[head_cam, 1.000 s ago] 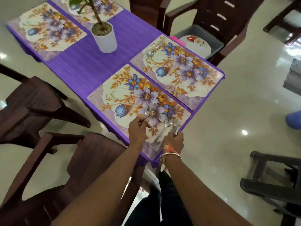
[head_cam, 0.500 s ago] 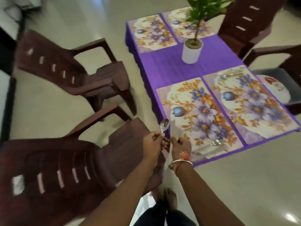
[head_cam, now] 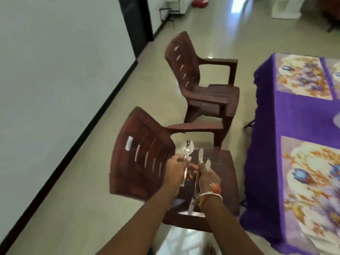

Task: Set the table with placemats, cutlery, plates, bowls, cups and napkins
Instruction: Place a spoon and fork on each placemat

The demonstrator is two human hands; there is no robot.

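Observation:
My left hand (head_cam: pixel 176 170) grips steel spoons (head_cam: pixel 188 149) by their handles, bowls pointing up. Close beside it, my right hand (head_cam: pixel 207 178) grips table knives (head_cam: pixel 201 155), blades up. Both hands hover over the seat of the near brown chair (head_cam: pixel 145 159). At the right edge stands the table with its purple cloth (head_cam: pixel 294 115). A floral placemat (head_cam: pixel 311 184) lies on its near part and another placemat (head_cam: pixel 301 76) on the far part.
A second brown plastic chair (head_cam: pixel 202 83) stands beyond the first, facing the table. A white wall with a dark skirting runs along the left. Open tiled floor lies between wall and chairs. A white pot's edge (head_cam: pixel 337 120) shows at the right border.
The view has swung left, away from the table and towards the chairs. My hands have left the near placemat and now hold the spoons and knives upright over the chair.

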